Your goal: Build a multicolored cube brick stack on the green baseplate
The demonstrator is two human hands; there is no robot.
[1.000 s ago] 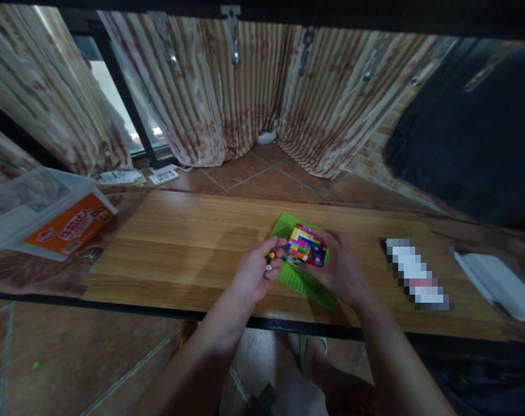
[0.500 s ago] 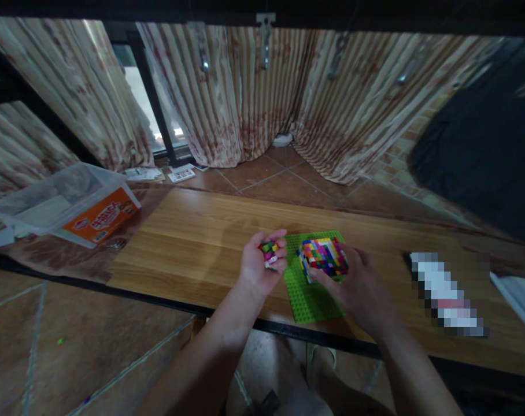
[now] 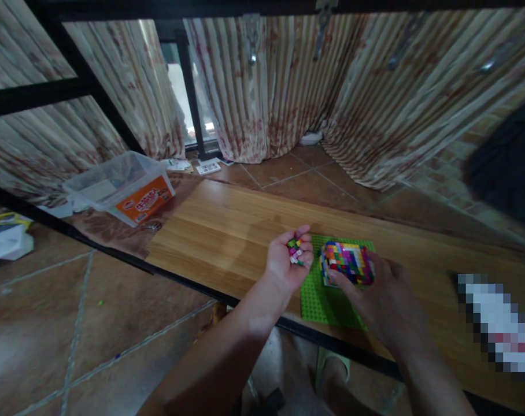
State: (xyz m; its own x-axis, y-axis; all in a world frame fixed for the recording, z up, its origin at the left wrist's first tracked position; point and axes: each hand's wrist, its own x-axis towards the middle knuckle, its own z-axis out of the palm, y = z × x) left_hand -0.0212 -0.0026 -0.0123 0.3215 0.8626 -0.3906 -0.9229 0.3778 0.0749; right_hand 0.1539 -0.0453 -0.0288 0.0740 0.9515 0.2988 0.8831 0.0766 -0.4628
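Observation:
My left hand [image 3: 288,263] is turned palm up, its fingers curled around several small loose toy bricks [image 3: 296,250] in pink, green, yellow and white. To its right a green studded baseplate [image 3: 317,300] lies on the wooden board. On that plate stands a block built of many coloured bricks [image 3: 344,263], with a stepped top in white, yellow, red, blue and purple. My right hand [image 3: 381,286] grips this block from the right, the thumb along its near side and the other fingers partly hidden behind it.
A clear plastic box [image 3: 119,188] with an orange label stands at the left end of the wooden board [image 3: 219,231]. A blurred-out flat object [image 3: 499,323] lies at the right. Striped curtains [image 3: 284,86] hang behind, and a dark shape [image 3: 505,162] is at the far right.
My view has swung to the left, so everything appears further right, and a white and yellow item has come in at the left edge. Both hands keep their holds.

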